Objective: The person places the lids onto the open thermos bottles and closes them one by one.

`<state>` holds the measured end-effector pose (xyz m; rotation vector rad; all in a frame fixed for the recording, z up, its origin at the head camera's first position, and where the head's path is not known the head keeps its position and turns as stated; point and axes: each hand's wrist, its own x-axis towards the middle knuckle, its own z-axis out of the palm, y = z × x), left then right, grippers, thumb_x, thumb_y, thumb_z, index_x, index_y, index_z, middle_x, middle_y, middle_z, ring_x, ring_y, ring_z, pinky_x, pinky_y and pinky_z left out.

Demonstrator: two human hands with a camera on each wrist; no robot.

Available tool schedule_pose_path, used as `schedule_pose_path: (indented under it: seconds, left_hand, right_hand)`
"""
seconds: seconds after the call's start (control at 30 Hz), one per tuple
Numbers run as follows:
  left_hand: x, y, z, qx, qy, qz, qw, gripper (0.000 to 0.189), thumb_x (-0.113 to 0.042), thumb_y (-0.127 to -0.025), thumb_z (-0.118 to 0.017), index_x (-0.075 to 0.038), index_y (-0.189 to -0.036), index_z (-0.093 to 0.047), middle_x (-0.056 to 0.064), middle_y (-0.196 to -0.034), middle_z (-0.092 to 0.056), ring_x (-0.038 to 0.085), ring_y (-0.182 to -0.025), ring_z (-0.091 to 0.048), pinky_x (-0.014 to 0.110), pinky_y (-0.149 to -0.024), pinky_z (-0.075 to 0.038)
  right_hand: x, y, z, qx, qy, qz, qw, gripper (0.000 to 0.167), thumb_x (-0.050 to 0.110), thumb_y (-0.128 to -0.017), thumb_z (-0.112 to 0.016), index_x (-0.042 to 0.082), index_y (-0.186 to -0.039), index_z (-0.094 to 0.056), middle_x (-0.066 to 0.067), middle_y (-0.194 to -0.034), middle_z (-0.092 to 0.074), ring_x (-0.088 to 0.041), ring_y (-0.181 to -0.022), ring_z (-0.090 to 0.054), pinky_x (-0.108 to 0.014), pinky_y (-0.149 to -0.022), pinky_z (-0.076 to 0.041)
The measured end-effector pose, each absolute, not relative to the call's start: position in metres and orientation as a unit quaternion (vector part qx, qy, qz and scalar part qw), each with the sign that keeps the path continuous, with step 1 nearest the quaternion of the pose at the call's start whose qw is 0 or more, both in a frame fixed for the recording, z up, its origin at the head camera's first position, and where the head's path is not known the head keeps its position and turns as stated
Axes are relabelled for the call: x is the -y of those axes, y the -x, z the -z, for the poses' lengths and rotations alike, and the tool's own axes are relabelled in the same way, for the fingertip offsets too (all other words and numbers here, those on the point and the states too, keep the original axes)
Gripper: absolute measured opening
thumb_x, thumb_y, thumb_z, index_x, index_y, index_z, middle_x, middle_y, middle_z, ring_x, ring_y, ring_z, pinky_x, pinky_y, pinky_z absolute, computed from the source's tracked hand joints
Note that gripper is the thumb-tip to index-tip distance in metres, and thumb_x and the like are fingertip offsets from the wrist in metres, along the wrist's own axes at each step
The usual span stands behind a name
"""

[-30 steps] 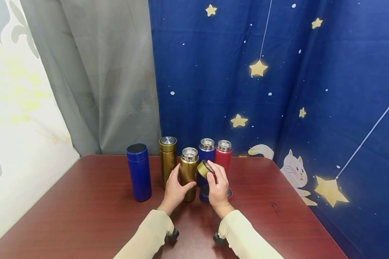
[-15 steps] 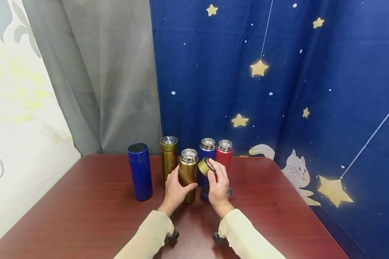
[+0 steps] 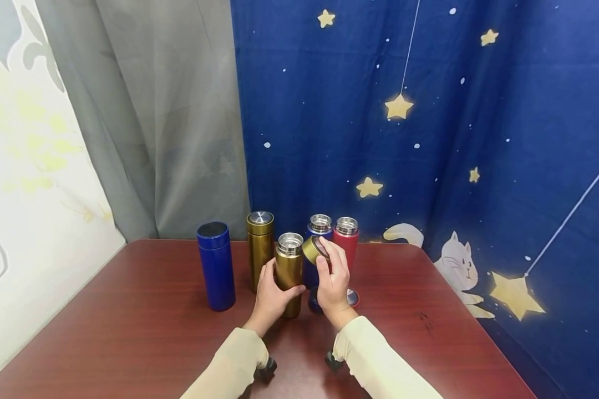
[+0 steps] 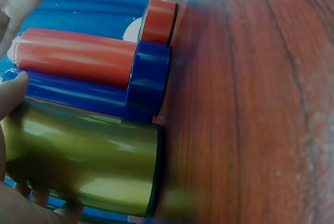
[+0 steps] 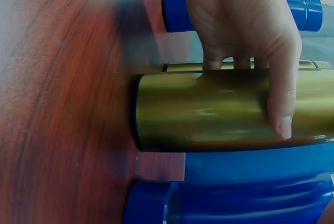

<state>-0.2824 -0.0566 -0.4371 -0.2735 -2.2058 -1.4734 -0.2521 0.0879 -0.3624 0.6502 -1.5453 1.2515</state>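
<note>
My left hand (image 3: 272,299) grips the body of a gold thermos flask (image 3: 289,269), thumb on the near side. The flask is uncapped, its steel mouth showing, and it stands upright or nearly so. Its gold lid (image 3: 309,250) is tilted in the fingers of my right hand (image 3: 333,284), just right of the mouth and apart from it. In the right wrist view the left thumb lies along the gold flask (image 5: 203,110). Behind the lid stand an uncapped blue flask (image 3: 311,272) and an uncapped red flask (image 3: 348,244). Most of the blue one is hidden.
A blue lid (image 4: 150,78) and a red lid (image 4: 160,21) lie on the table in front of their flasks. To the left stand a capped gold flask (image 3: 259,255) and a capped blue flask (image 3: 216,271). Curtains hang behind the wooden table (image 3: 145,321).
The right hand has raised the gold lid slightly and brought it closer to the flask's mouth. The gold flask has shifted a little toward me in the left hand.
</note>
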Motion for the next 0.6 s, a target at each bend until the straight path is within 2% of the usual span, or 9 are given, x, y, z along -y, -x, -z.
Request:
schedule_pose_path:
  seconds: [0.27, 0.6]
  left_hand:
    - [0.058, 0.281, 0.437, 0.803, 0.105, 0.538, 0.234, 0.095, -0.037, -0.065, -0.091, -0.007, -0.140, -0.042, 0.010, -0.126, -0.051, 0.026, -0.110, -0.052, 0.046, -0.096, -0.044]
    - [0.058, 0.276, 0.437, 0.797, 0.118, 0.546, 0.229, 0.090, -0.030, -0.068, -0.090, -0.006, -0.140, -0.042, 0.012, -0.130, -0.052, 0.029, -0.112, -0.053, 0.050, -0.096, -0.045]
  right_hand:
    - [-0.084, 0.251, 0.354, 0.645, -0.271, -0.516, 0.494, 0.036, -0.015, -0.082, -0.057, -0.013, -0.118, -0.060, -0.030, -0.112, -0.058, -0.042, -0.104, -0.055, -0.022, -0.099, -0.042]
    - [-0.077, 0.251, 0.342, 0.665, -0.268, -0.507, 0.477, 0.035, -0.011, -0.081, -0.065, -0.011, -0.115, -0.061, -0.031, -0.114, -0.057, -0.042, -0.107, -0.055, -0.023, -0.099, -0.042]
